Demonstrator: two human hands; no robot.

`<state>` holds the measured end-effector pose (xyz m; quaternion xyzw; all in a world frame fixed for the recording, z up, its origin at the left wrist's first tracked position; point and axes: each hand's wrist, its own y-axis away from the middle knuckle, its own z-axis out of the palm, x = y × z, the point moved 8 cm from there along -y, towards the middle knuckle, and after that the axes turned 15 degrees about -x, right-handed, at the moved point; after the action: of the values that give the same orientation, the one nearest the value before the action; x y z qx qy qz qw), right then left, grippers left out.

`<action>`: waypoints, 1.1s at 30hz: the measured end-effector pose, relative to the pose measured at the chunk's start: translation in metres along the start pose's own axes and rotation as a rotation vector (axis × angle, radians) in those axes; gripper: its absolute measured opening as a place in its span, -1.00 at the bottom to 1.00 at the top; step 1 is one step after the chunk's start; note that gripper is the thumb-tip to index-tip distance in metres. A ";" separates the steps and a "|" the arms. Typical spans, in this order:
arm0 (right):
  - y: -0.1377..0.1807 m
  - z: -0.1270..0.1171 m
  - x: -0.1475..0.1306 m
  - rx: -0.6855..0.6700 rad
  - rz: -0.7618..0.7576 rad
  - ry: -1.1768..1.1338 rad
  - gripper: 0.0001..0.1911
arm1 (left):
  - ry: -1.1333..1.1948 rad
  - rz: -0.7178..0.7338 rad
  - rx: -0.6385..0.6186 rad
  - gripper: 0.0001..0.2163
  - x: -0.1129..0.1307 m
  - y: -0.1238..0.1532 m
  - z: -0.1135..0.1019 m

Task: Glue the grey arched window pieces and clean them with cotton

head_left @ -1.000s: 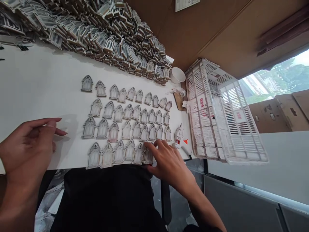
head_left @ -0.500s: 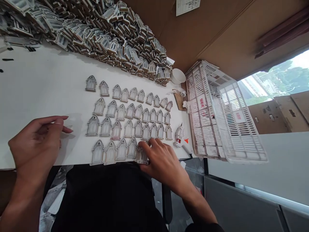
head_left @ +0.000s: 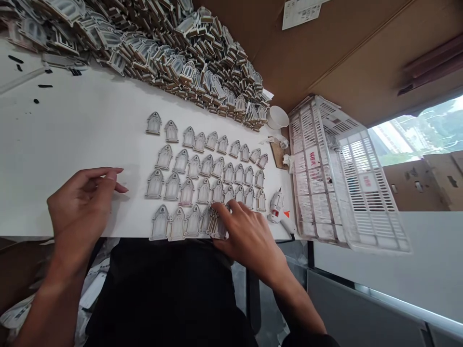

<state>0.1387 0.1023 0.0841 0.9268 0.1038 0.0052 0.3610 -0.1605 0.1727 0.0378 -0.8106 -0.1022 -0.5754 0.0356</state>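
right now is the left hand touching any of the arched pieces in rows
Apart: the head view shows bare white tabletop between the left hand and the nearest arched piece.

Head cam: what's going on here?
The person's right hand holds a bunch of arch-shaped pieces at the nearest of four rows on a white table. The left hand is left of the rows, nothing visible in it. A big pile of similar pieces lies behind.
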 end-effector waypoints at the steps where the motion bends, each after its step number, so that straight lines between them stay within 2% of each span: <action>1: -0.002 -0.001 -0.003 0.006 -0.016 0.000 -0.54 | 0.009 0.003 -0.004 -0.81 -0.001 0.000 0.000; 7: -0.017 0.004 -0.013 0.003 -0.034 0.001 -0.47 | 0.031 0.004 -0.021 -0.80 -0.003 0.000 -0.001; 13: -0.022 0.005 -0.015 -0.026 -0.027 0.008 -0.48 | 0.048 0.000 -0.057 -0.77 -0.003 0.000 0.000; 19: -0.015 -0.008 -0.022 -0.002 -0.048 0.035 -0.51 | 0.056 -0.004 -0.057 -0.78 -0.006 0.000 -0.002; 24: -0.017 -0.016 -0.043 0.041 -0.132 0.037 -0.48 | 0.072 -0.015 -0.081 -0.79 -0.012 0.001 -0.002; 29: -0.027 -0.013 -0.050 0.018 -0.131 0.007 -0.49 | 0.042 -0.018 -0.079 -0.78 -0.014 0.000 -0.004; 33: -0.026 -0.006 -0.053 0.008 -0.158 -0.022 -0.40 | 0.027 -0.003 -0.102 -0.73 -0.023 -0.003 -0.007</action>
<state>0.0814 0.1145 0.0741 0.9172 0.1728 -0.0341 0.3575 -0.1745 0.1713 0.0183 -0.8034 -0.0733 -0.5908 -0.0052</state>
